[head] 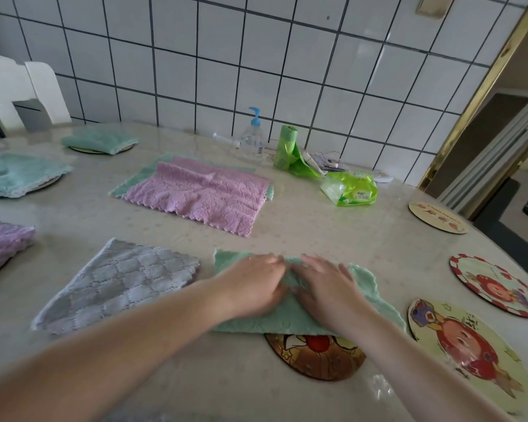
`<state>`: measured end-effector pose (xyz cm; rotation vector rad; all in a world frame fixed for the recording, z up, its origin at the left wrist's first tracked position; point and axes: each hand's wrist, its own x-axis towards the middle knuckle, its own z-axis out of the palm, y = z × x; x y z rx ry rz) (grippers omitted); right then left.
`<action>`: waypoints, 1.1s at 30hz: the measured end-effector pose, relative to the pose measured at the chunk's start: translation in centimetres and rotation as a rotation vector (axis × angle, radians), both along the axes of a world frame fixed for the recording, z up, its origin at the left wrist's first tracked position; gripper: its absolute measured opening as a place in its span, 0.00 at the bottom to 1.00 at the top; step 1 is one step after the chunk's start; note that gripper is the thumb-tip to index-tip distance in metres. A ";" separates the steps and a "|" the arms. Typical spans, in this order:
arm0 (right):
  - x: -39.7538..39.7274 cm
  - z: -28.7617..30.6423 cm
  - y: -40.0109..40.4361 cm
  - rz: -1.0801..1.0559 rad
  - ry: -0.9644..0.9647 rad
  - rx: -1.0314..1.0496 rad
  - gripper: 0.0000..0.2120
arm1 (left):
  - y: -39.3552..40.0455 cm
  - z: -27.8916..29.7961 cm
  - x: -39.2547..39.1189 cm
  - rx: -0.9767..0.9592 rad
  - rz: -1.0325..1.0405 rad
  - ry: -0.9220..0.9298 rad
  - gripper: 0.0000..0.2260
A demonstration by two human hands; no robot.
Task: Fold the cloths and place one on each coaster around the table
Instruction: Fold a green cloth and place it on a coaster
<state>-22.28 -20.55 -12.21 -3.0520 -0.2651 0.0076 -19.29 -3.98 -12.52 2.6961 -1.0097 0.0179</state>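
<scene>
Pressing flat on a green cloth (pixel 290 318) at six o'clock on the table (pixel 333 226), both hands lie side by side: the left hand (pixel 253 287) and the right hand (pixel 326 287), fingers extended and spread on the fabric, neither curled round it. Motion blur softens the fingertips, so whether any edge is pinched appears doubtful. The cloth's near edge overlaps a brown coaster (pixel 316 357). A grey cloth (pixel 116 284) lies unfolded at eight o'clock, just beside the green one. A pink cloth (pixel 201 196) rests spread over another green one at twelve o'clock. Folded cloths sit on coasters at nine to eleven o'clock: a purple cloth (pixel 0 242), a teal cloth (pixel 16 173) and a far green cloth (pixel 99 138). Three bare coasters stand at two to four o'clock, the nearest a yellow coaster (pixel 467 345). A pump bottle (pixel 252 138) stands by the tiled wall.
</scene>
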 end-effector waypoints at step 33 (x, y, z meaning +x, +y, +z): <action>6.0 0.3 -0.8 0.000 -0.024 0.152 0.11 | -1.6 0.0 -5.5 -0.031 -0.160 -0.186 0.11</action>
